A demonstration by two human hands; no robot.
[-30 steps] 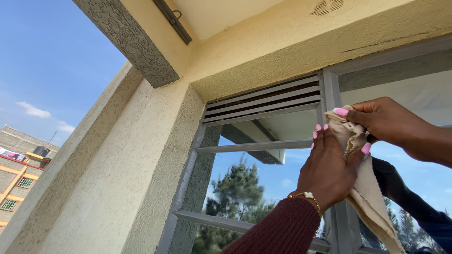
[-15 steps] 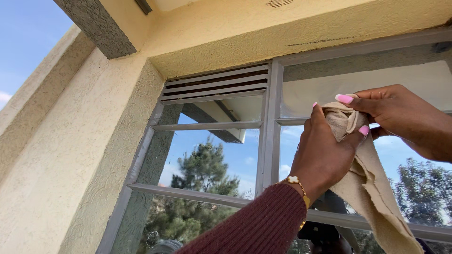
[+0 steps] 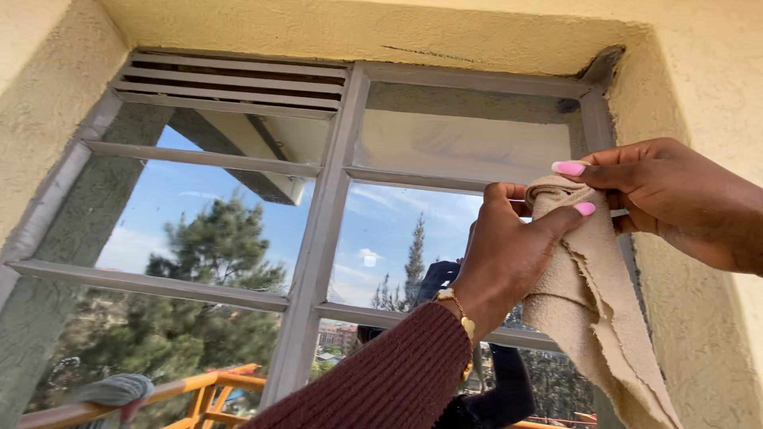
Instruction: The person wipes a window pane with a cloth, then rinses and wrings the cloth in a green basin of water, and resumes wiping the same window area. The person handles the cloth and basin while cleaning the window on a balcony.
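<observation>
A beige cloth (image 3: 590, 310) with frayed edges hangs in front of a grey-framed window (image 3: 322, 214). My left hand (image 3: 501, 254), in a maroon sleeve with a gold bracelet, grips the cloth's upper fold from the left. My right hand (image 3: 668, 195) pinches the top of the same cloth from the right. Both hands are raised before the right-hand panes. The glass reflects sky, trees and a dark figure.
Rough yellow plaster wall (image 3: 699, 334) surrounds the window on the left, top and right. Grey vent slats (image 3: 230, 83) sit in the top-left pane. The central mullion (image 3: 314, 262) runs down the middle. An orange railing (image 3: 199, 393) shows in the lower reflection.
The view has swung right and down, bringing the whole window and its right edge into sight. Both hands keep hold of the cloth, the left hand's fingers now wrapped further round the fold.
</observation>
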